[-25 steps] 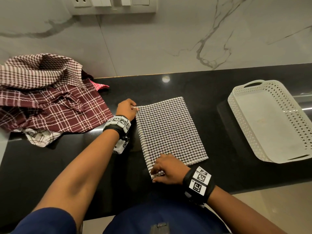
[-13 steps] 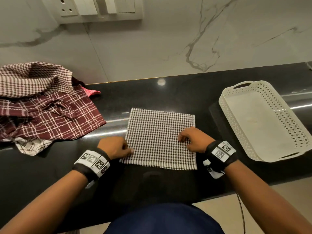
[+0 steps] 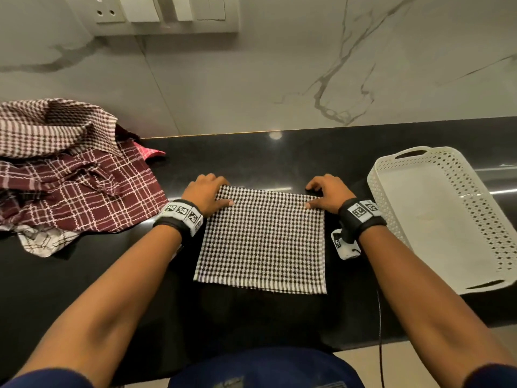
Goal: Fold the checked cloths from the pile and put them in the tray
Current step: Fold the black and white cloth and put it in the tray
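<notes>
Pile of maroon and white checked cloths: crumpled, well left of left fingers, on black surface. Left hand: thumb on top, fingers curled over far-left corner of folded cloth, pinching it. Folded cloth: black-white check, flat between both hands, near-square so long axis unclear, edges square to surface edge, striped hem toward person. Right hand: same pinch on far-right corner. Wristband with hanging tag just beside cloth's right edge. White perforated tray: right of right fingers, apart from cloth, long axis running away from person.

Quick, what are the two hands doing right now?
Left hand: pinches the far left corner of the black-and-white checked cloth.
Right hand: pinches its far right corner.
</notes>
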The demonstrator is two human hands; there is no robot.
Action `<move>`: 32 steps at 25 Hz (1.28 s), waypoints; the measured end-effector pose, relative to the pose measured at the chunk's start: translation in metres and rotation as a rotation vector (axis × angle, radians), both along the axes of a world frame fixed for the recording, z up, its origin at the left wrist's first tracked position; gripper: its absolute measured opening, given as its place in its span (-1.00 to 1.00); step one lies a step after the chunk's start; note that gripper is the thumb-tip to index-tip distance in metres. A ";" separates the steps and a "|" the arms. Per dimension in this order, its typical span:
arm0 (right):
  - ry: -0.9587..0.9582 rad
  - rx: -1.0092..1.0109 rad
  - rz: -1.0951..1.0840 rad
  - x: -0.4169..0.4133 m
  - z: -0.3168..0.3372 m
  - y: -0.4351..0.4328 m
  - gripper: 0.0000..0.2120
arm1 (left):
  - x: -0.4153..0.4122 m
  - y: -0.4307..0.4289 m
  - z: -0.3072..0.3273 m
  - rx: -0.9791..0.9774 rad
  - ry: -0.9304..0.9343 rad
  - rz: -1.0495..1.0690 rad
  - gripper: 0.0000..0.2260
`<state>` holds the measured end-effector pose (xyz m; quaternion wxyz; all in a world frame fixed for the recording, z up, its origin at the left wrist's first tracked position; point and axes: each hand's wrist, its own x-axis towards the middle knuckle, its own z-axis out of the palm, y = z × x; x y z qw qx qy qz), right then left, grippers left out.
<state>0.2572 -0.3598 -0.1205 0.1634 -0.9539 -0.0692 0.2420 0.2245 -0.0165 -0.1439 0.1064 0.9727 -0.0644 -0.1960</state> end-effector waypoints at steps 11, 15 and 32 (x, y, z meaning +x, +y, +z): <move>-0.004 -0.013 0.323 -0.084 -0.035 0.128 -0.05 | -0.051 -0.062 -0.020 -0.028 0.029 -0.187 -0.32; 0.012 -0.120 0.151 -0.102 -0.043 0.072 0.20 | -0.079 -0.023 -0.035 0.089 0.064 -0.108 -0.11; 0.023 -0.162 0.327 -0.220 -0.041 -0.009 -0.05 | -0.205 -0.021 -0.029 0.044 0.097 -0.236 -0.02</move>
